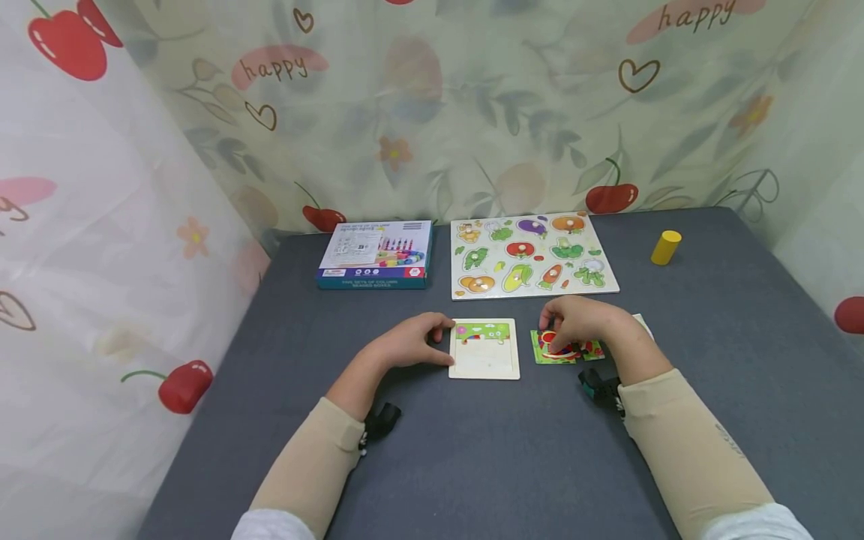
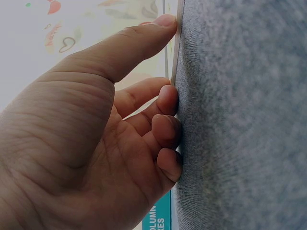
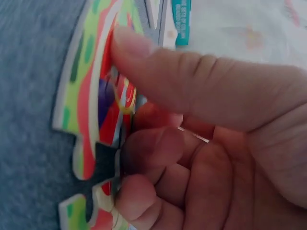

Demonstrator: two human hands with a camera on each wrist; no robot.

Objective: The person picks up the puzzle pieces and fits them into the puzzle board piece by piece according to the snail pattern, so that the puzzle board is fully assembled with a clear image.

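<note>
A small white puzzle tray (image 1: pixel 484 361) lies on the table, with a green, colourfully printed strip (image 1: pixel 484 331) along its far side. My left hand (image 1: pixel 407 341) rests at its left edge, thumb and index finger spread apart and touching the rim. To the right of the tray lie brightly printed jigsaw pieces. My right hand (image 1: pixel 582 321) is over them, with thumb and fingers on a red-and-green puzzle piece (image 3: pixel 86 103). Another puzzle piece (image 1: pixel 594 350) lies just to the right, a narrow gap between them. My right fingers partly cover both.
Behind the tray stand a boxed toy set (image 1: pixel 374 255) and a vegetable puzzle board (image 1: pixel 533 256). A yellow cylinder (image 1: pixel 666 247) is at the far right. Part of a white flat thing (image 1: pixel 643 325) shows behind my right wrist. A printed curtain (image 1: pixel 459 120) closes off the table's back.
</note>
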